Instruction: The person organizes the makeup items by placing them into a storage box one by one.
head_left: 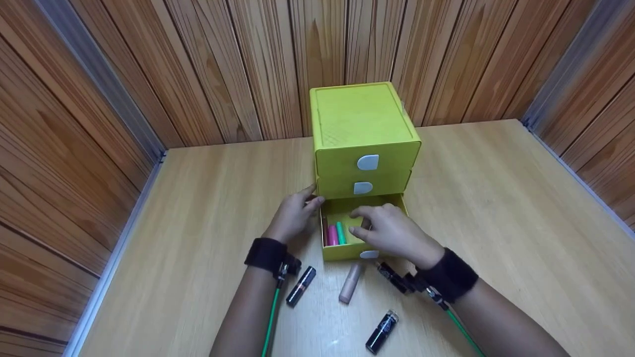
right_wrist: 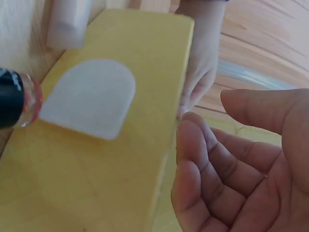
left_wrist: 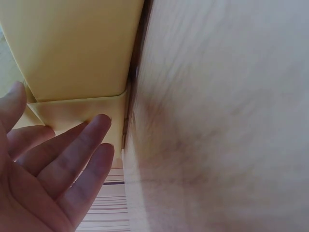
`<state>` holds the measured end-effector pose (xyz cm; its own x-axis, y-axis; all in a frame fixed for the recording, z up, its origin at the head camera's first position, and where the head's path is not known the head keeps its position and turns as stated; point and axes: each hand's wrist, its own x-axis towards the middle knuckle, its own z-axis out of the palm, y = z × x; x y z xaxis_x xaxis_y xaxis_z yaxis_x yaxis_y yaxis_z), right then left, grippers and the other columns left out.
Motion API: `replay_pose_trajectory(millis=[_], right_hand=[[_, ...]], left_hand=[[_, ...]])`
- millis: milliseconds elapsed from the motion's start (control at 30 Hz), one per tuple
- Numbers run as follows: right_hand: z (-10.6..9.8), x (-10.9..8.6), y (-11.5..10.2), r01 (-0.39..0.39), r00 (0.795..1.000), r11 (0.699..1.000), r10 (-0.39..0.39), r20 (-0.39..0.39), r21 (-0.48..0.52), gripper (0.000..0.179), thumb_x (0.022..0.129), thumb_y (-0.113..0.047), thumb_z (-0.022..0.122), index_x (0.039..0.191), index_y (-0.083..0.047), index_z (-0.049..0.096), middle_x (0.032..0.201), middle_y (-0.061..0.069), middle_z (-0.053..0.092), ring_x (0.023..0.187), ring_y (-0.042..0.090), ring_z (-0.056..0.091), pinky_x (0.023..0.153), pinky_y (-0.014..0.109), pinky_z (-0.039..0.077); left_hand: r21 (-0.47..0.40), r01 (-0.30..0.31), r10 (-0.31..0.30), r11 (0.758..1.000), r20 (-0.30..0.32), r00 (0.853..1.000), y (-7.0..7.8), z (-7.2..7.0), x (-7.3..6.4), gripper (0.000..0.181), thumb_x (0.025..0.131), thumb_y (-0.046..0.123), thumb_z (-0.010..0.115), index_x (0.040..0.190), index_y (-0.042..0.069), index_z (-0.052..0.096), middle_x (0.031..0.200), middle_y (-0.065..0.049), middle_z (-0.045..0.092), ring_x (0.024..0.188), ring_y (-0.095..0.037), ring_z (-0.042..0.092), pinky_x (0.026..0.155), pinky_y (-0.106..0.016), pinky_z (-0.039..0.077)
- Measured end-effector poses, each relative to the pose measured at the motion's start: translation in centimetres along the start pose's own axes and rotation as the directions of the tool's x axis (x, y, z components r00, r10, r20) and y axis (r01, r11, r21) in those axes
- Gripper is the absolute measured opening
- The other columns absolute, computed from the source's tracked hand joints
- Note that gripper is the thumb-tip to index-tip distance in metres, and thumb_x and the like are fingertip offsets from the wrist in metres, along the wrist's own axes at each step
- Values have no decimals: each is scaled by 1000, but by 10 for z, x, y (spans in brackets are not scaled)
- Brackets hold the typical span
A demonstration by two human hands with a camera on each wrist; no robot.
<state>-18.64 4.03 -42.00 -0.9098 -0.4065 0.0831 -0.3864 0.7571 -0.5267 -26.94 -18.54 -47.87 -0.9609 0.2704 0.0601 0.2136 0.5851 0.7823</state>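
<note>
A yellow drawer unit stands with its bottom drawer pulled out. Inside, at the drawer's left, lie a pink tube, a green tube and a dark reddish tube. Over the drawer hovers my right hand, its fingers loosely bent; the right wrist view shows nothing between thumb and fingers. My left hand is at the unit's left side, its fingertips by the lower edge. In the left wrist view its fingers are spread and relaxed beside the yellow wall.
In front of the drawer lie a dark tube, a mauve tube, a black tube near the right wrist and a black tube with a clear end. Wood-panelled walls enclose the table.
</note>
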Motion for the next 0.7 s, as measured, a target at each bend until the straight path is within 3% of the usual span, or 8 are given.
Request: replay_pose_trajectory(millis=[300,467,700], right_hand=[[0,-31,-1,103,994,993,-105,-35,-50,29,90,-25,70,113,-6,70,70,-11,61,54,2,51,50,24,46],[9,-45,0,131,991,988,-133,-17,-83,27,90,-25,71,110,-7,71,70,-11,60,55,1,48,48,22,43],[29,-54,-1,185,982,975,-181,47,-121,26,88,-24,72,108,-7,70,66,-13,52,51,1,40,44,20,38]], left_hand=[[12,-2,3,1000,-7,1000,4,-2,1,64,99,46,51,149,8,38,141,-10,51,110,-15,57,93,-32,47],[14,4,-4,1000,-5,1000,4,-1,1,66,98,48,51,149,8,38,146,-11,45,125,-18,48,99,-32,43],[8,9,-9,1000,-11,1000,2,-1,-1,64,98,47,52,149,9,39,143,-10,49,129,-21,47,108,-36,37]])
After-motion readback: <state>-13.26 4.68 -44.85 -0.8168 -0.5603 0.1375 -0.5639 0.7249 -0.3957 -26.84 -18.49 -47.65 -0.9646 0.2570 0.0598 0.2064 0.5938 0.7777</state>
